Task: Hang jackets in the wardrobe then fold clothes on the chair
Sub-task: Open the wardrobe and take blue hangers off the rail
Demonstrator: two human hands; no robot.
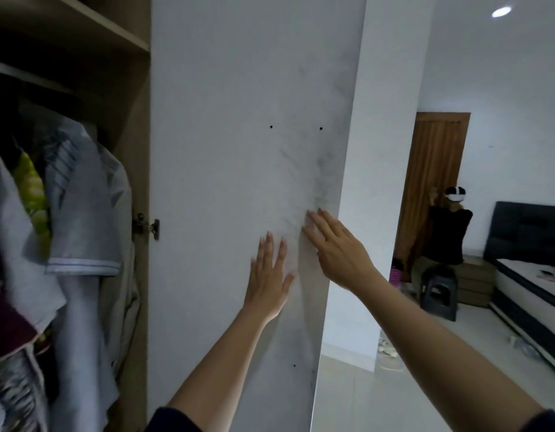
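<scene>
On the inner face of the open wardrobe door (232, 151), near its free edge, both hands lie flat. The left hand (270, 275) has its fingers (267, 246) straight and a little spread. The right hand (338, 247) has straight fingers close together, with the tips at the edge. Neither hand holds anything.

The hanging clothes (83, 210) are inside the wardrobe (129, 98) at the left, just beside the hinge (147, 226); I cannot tell which of them are jackets. No chair is in view, only a dark stool (440, 291) well apart at the right.

I judge that the step in hand is to swing the door. To do it well, push with the palms far from the hinge, slowly and evenly, so that the panel does not bang. The right fingertips should stay off the edge, where they could be caught. No sleeve should hang in the gap at the hinge.
</scene>
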